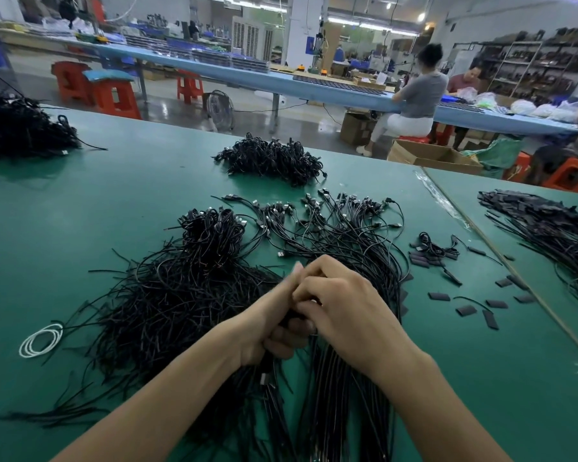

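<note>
Both my hands meet over the middle of a green table [80, 208]. My left hand [274, 321] grips a black cable whose strands hang down below the fist. My right hand [341, 301] lies against it from the right, fingers curled and pinching the same black cable between the two hands. Loose black USB cables [341, 228] fan out just beyond the hands, plugs pointing away. A heap of thin black wire ties [167, 295] lies to the left of my hands. More black cables [331, 395] run under my wrists toward me.
Bundled cable piles sit at the far middle [274, 158] and far left [17, 128]. Small black sleeve pieces [464, 295] are scattered at right, beside another black pile [548, 228]. A white coil [40, 340] lies at left. Seated people [414, 98] work at a blue bench behind.
</note>
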Demonstrator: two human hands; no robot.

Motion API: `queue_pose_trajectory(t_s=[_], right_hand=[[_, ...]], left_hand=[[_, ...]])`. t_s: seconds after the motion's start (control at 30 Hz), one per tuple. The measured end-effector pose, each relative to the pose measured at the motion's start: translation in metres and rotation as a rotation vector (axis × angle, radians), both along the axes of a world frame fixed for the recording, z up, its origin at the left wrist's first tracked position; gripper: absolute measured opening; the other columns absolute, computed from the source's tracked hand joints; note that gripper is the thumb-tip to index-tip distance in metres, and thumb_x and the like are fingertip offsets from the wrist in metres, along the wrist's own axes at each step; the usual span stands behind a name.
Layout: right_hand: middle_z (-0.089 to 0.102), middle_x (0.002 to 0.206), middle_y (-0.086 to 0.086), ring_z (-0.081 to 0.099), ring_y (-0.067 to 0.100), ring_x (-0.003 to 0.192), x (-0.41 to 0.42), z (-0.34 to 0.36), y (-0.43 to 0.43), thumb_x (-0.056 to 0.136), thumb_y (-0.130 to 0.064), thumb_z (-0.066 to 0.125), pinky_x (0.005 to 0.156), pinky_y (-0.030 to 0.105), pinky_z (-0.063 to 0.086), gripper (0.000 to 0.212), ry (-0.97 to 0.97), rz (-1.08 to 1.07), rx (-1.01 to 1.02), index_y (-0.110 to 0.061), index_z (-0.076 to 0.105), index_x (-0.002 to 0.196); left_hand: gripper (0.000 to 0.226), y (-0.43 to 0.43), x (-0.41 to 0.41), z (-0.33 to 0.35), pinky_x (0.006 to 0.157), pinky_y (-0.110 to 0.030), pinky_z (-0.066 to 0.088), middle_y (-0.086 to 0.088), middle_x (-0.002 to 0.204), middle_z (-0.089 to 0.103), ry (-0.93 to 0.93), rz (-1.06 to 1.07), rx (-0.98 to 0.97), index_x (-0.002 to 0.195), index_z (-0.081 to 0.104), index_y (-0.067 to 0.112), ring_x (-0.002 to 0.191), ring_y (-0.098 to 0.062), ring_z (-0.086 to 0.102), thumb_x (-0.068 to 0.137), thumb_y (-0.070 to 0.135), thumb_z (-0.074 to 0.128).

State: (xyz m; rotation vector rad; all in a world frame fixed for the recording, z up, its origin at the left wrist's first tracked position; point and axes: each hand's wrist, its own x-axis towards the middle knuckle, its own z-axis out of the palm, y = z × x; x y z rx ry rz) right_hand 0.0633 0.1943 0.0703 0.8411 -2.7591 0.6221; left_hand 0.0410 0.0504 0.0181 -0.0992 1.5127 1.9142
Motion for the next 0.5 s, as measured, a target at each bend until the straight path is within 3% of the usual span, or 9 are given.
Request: queue_pose_trajectory(t_s=[0.07,0.13,0.27,0.37,0.5], right_hand=[[0.06,0.098,-0.013,0.059,0.012,0.089,-0.003,-0.002,0.004,0.093,-0.024,0.065,0.082,0.034,0.049,0.009,-0.041,-0.025,-0.01,-0.023,0.074,0.094],[0.063,0.095,-0.014,0.059,0.011,0.089,-0.005,-0.001,0.008,0.091,-0.023,0.066,0.083,0.035,0.049,0.008,-0.078,-0.022,-0.024,-0.024,0.074,0.094],[0.066,0.094,-0.016,0.059,0.007,0.09,-0.003,0.001,0.013,0.09,-0.028,0.067,0.083,0.034,0.049,0.007,-0.126,0.04,-0.032,-0.028,0.074,0.09],[0.068,0.093,-0.014,0.057,0.008,0.09,0.0,0.002,0.012,0.091,-0.029,0.066,0.086,0.032,0.044,0.01,-0.001,0.089,0.07,-0.028,0.075,0.089],[0.069,0.082,-0.014,0.058,0.013,0.084,0.005,0.004,0.009,0.085,-0.027,0.071,0.078,0.031,0.042,0.002,0.172,0.16,0.2,-0.027,0.071,0.087]], left_hand=[[0.076,-0.002,0.0,-0.001,0.032,-0.013,0.016,0.006,0.055,0.029,0.024,-0.077,0.104,0.057,0.036,0.024,0.039,-0.006,0.017,0.066,0.1,0.033],[0.073,-0.004,0.003,0.0,0.032,-0.013,0.016,0.007,0.059,0.027,0.074,-0.177,0.12,0.06,0.039,0.025,0.041,-0.004,0.016,0.06,0.098,0.049],[0.036,-0.011,0.007,0.005,0.036,-0.012,0.02,0.011,0.06,0.035,0.287,-0.383,0.036,0.067,0.06,0.031,0.046,-0.001,0.026,0.06,0.049,0.09],[0.022,-0.013,0.007,0.006,0.038,-0.016,0.02,0.011,0.059,0.042,0.342,-0.403,-0.025,0.068,0.063,0.031,0.047,-0.001,0.033,0.062,0.024,0.083],[0.021,-0.011,0.01,0.005,0.042,-0.022,0.016,0.003,0.063,0.04,0.351,-0.43,-0.116,0.061,0.06,0.027,0.049,-0.004,0.032,0.061,0.021,0.08]])
